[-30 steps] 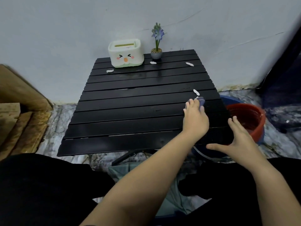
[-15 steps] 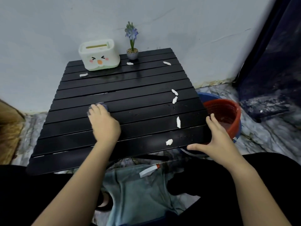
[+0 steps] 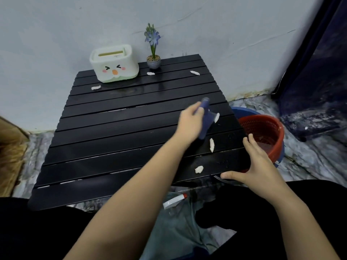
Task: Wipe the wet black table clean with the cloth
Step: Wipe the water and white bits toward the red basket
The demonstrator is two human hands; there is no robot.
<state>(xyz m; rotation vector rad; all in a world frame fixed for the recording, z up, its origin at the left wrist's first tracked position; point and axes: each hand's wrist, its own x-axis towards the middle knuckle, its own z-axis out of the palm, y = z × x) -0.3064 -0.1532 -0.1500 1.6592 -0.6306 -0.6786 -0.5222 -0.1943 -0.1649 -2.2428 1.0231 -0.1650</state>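
Note:
The black slatted table (image 3: 116, 132) fills the middle of the view, its surface wet and glossy. My left hand (image 3: 189, 124) is shut on a blue cloth (image 3: 205, 117) and holds it over the right part of the table, the cloth blurred by motion. Several white scraps lie on the slats, one (image 3: 211, 145) just below the cloth, another (image 3: 199, 169) near the front edge. My right hand (image 3: 257, 162) rests open at the table's front right corner, fingers spread along the edge.
A white tissue box with a face (image 3: 114, 63) and a small potted flower (image 3: 153, 53) stand at the table's back. A red basket (image 3: 262, 132) over a blue basin sits on the floor at the right. A spray bottle (image 3: 174, 200) lies below the table.
My left hand has swept the cloth from the left part of the table back to the right side. The right hand has stayed at the corner.

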